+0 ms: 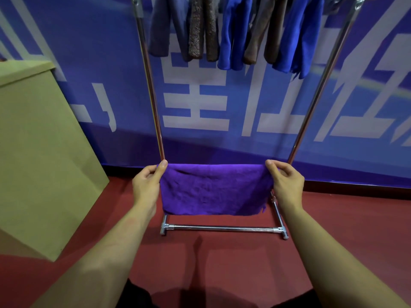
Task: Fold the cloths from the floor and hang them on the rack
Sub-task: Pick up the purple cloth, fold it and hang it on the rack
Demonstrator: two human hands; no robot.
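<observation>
A purple cloth (214, 190) hangs stretched flat between my hands, in front of the lower part of the metal rack (153, 101). My left hand (148, 183) pinches its top left corner between thumb and fingers. Its top right corner is pinched by my right hand (285, 181). The cloth's lower edge hangs just above the rack's chrome base bar (222, 228). Several folded cloths (233, 32), grey, brown and blue, hang from the rack's top, whose rail is cut off by the frame's upper edge.
A large cardboard box (37, 147) stands on the left, close to my left forearm. A blue banner wall (222, 107) runs right behind the rack. Red floor (222, 263) lies under and in front of the rack.
</observation>
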